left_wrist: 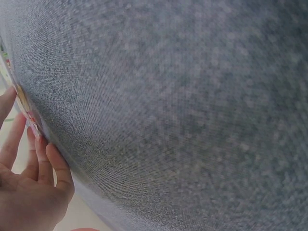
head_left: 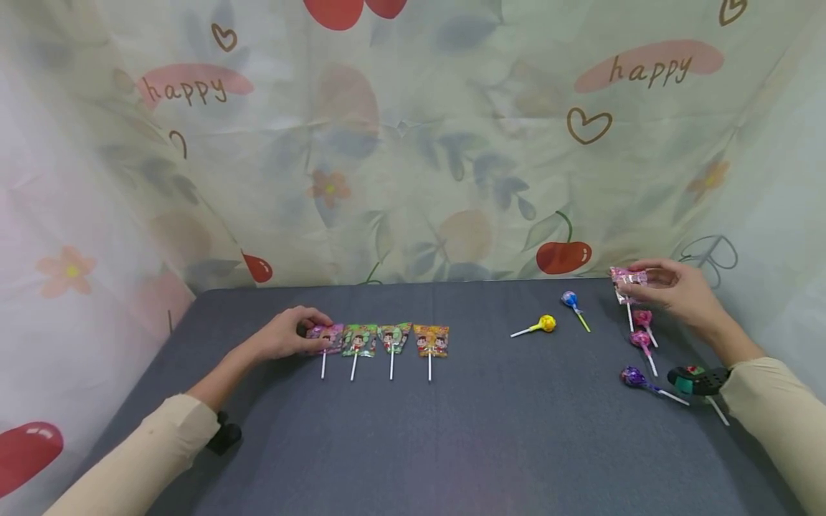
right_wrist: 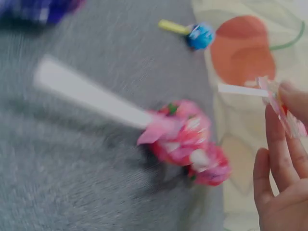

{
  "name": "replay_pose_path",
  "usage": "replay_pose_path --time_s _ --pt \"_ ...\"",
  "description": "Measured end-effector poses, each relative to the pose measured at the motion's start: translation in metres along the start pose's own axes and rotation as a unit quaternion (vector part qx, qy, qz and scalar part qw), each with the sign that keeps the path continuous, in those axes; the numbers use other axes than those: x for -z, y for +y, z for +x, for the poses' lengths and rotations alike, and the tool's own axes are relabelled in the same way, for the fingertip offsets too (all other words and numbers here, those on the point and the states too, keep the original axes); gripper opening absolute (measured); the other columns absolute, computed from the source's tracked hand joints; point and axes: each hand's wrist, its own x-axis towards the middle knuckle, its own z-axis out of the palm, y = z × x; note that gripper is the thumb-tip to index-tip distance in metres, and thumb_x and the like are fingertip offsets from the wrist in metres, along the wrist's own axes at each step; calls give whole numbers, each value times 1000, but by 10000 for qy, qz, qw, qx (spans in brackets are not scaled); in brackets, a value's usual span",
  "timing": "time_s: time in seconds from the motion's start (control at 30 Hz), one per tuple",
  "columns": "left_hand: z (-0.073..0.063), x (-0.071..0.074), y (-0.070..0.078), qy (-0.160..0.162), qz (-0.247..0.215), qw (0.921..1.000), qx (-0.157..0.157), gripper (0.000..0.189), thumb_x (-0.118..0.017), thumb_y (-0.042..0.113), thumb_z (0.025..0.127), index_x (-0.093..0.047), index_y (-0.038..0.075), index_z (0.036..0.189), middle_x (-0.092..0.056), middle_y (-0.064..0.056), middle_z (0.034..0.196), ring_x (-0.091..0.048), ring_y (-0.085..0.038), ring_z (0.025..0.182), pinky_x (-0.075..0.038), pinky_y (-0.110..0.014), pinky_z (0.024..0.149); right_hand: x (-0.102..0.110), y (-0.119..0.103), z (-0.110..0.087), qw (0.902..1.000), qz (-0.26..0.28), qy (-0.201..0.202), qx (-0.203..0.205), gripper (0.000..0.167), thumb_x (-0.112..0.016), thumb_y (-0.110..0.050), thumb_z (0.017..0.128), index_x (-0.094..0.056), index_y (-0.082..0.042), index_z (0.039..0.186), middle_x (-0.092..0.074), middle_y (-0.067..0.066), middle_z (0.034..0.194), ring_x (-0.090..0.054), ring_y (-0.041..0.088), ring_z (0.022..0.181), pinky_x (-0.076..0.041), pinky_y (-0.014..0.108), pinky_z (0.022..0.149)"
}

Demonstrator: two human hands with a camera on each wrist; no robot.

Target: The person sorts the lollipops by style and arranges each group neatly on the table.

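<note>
A row of flat-wrapped lollipops lies on the left of the dark grey table. My left hand holds the pink-purple lollipop at its left end between thumb and fingers, the stick toward me. Beside it lie two green lollipops and an orange one. At the back right, my right hand pinches a pink flat-wrapped lollipop by its wrapper. Its white stick points away from the fingers in the right wrist view. Two round pink lollipops lie just below this hand.
Round lollipops in yellow, blue and purple lie on the right half of the table. Another lollipop's white stick shows beneath the right wrist. A patterned cloth hangs behind the table's back edge.
</note>
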Motion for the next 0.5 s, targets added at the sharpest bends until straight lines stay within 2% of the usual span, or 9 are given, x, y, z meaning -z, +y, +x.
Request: replay_pose_path --time_s 0.17,0.3,0.5 --pt "1 -1 -2 2 30 10000 70 42 -79 29 91 -69 6 124 -62 -12 114 -54 -30 103 -43 -47 85 0 -16 -4 9994 273 222 24 49 -76 -16 94 -56 -2 137 -70 -10 104 -66 7 89 -53 23 71" --pt "1 -1 -3 1 23 10000 46 42 -79 29 91 -69 6 124 -61 -11 113 -54 -30 103 -43 -46 85 -8 -32 -7 9994 280 170 101 50 -75 -16 95 -56 -3 140 -68 -11 111 -66 6 93 -54 25 70" --pt "0 -1 -3 7 -13 10000 -18 42 -79 29 91 -68 6 124 -61 -11 114 -54 -30 103 -43 -46 85 -28 -57 -13 9986 332 -285 284 49 -72 -18 98 -55 -4 141 -65 4 119 -68 11 95 -57 32 72"
